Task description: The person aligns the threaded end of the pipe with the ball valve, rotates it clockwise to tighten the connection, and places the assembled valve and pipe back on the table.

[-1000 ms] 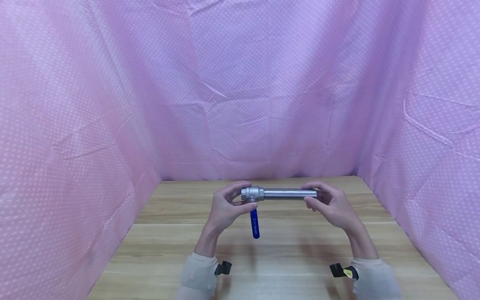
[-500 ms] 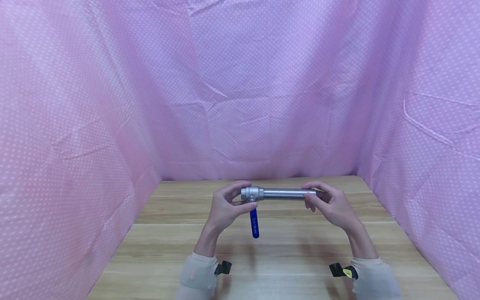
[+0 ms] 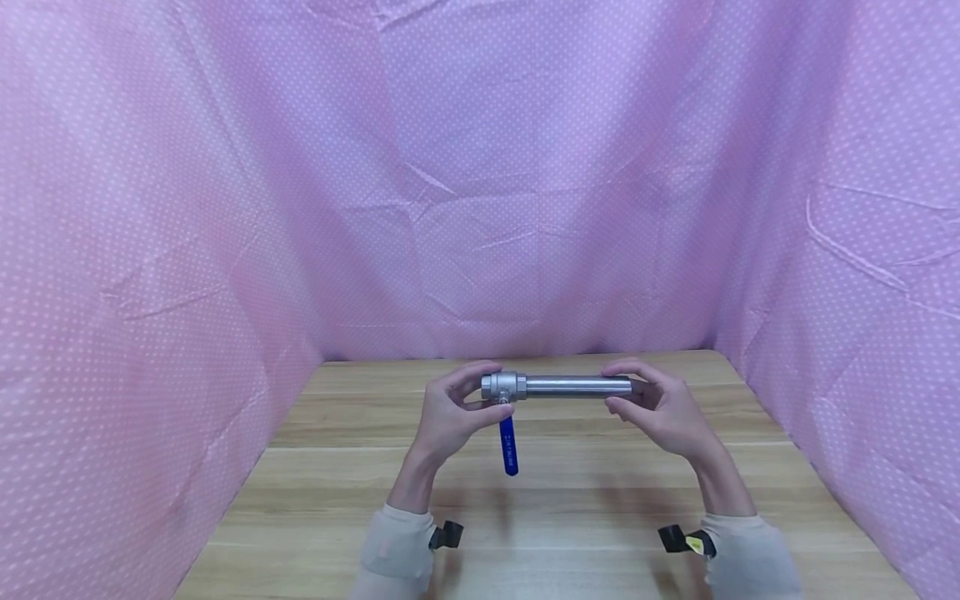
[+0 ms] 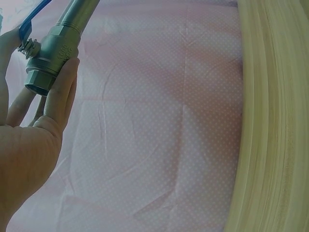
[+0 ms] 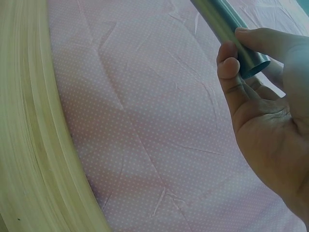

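Observation:
A silver ball valve (image 3: 504, 385) with a blue lever handle (image 3: 509, 446) is held above the table by my left hand (image 3: 452, 410), fingers behind its body and thumb near the base of the lever. The lever points toward me. From the valve's right end a smooth steel pipe (image 3: 573, 386) runs level to the right, meeting the valve at its hex collar. My right hand (image 3: 666, 410) pinches the pipe's free end between thumb and fingers. In the right wrist view the pipe's open end (image 5: 256, 70) shows by the palm; the left wrist view shows the valve's hex end (image 4: 39, 81).
A wood-grain table (image 3: 555, 533) lies below both hands. Pink dotted cloth (image 3: 525, 208) hangs at the back and along both sides. Black wrist mounts (image 3: 447, 535) sit on both forearms over light sleeves.
My right thumb slid up over the pipe half a second ago and is now back lower at its near side. The left hand and valve have barely moved.

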`<action>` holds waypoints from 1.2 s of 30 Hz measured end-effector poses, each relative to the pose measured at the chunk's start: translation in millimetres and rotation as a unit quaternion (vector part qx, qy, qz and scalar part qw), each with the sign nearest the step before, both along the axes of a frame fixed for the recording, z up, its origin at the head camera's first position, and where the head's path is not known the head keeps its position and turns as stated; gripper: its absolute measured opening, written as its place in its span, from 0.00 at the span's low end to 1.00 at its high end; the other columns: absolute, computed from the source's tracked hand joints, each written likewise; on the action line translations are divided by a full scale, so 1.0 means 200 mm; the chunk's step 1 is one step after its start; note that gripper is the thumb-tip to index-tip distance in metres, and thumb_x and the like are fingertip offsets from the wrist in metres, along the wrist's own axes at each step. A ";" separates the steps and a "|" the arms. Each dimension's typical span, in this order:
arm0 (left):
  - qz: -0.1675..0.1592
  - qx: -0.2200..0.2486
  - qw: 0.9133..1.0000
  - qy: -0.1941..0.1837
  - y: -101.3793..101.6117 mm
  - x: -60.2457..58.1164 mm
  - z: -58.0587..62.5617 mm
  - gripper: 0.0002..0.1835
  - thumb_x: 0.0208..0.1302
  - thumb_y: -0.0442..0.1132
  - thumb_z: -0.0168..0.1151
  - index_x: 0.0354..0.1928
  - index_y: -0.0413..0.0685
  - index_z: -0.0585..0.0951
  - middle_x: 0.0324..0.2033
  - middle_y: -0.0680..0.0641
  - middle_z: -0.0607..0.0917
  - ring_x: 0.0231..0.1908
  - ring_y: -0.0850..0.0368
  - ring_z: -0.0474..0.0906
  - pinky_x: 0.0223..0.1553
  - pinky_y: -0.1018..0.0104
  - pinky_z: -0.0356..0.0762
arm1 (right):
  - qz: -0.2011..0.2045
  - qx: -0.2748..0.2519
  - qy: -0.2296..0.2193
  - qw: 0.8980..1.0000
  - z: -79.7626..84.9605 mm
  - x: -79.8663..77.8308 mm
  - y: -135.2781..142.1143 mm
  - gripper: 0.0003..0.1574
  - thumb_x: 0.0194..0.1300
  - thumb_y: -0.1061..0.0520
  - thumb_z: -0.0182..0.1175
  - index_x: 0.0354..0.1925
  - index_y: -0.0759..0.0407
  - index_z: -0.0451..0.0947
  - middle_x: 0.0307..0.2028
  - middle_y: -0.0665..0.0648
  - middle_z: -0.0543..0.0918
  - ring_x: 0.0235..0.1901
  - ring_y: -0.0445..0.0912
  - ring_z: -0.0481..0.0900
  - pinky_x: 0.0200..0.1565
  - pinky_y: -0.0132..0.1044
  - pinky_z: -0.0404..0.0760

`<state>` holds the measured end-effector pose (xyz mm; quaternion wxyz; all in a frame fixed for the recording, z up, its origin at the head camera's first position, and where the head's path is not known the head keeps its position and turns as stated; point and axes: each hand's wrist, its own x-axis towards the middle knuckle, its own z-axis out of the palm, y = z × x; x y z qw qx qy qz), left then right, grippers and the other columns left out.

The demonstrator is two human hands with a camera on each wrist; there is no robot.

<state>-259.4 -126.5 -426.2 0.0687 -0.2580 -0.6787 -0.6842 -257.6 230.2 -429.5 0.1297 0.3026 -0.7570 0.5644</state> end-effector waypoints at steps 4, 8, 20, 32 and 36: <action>-0.001 0.000 1.000 -0.002 0.00 0.00 0.00 0.33 0.59 0.24 0.83 0.68 0.40 0.86 0.69 0.28 0.83 0.64 0.54 0.89 0.64 0.54 0.94 | -0.011 0.005 -0.008 1.000 0.00 0.00 0.00 0.25 0.71 0.75 0.71 0.64 0.69 0.82 0.40 0.44 0.91 0.36 0.36 0.90 0.34 0.33 0.93; -0.001 0.000 1.000 0.000 0.00 0.00 0.00 0.33 0.59 0.24 0.82 0.68 0.39 0.86 0.70 0.27 0.82 0.64 0.55 0.89 0.63 0.54 0.94 | -0.015 0.009 -0.007 1.000 0.00 0.00 0.00 0.24 0.72 0.74 0.71 0.64 0.68 0.82 0.38 0.46 0.91 0.35 0.36 0.90 0.34 0.33 0.93; 0.002 0.000 1.000 -0.005 0.00 0.00 0.00 0.33 0.58 0.24 0.83 0.68 0.41 0.87 0.67 0.38 0.86 0.65 0.50 0.88 0.63 0.52 0.94 | -0.011 0.006 0.010 1.000 0.00 0.00 -0.01 0.20 0.75 0.74 0.67 0.62 0.68 0.85 0.31 0.52 0.86 0.28 0.40 0.84 0.30 0.32 0.88; 0.003 -0.002 1.000 -0.007 0.00 -0.01 0.01 0.33 0.58 0.25 0.83 0.67 0.41 0.87 0.68 0.36 0.86 0.65 0.48 0.88 0.64 0.54 0.94 | -0.016 0.012 -0.006 1.000 0.00 -0.01 -0.01 0.18 0.76 0.71 0.68 0.61 0.66 0.85 0.31 0.53 0.89 0.28 0.41 0.86 0.30 0.33 0.89; 0.004 -0.003 1.000 -0.007 0.00 -0.01 0.01 0.33 0.58 0.25 0.83 0.67 0.42 0.87 0.67 0.37 0.86 0.65 0.50 0.88 0.64 0.54 0.94 | -0.006 0.015 -0.003 1.000 0.00 -0.01 0.00 0.24 0.73 0.74 0.70 0.64 0.68 0.82 0.36 0.49 0.92 0.33 0.38 0.90 0.33 0.33 0.92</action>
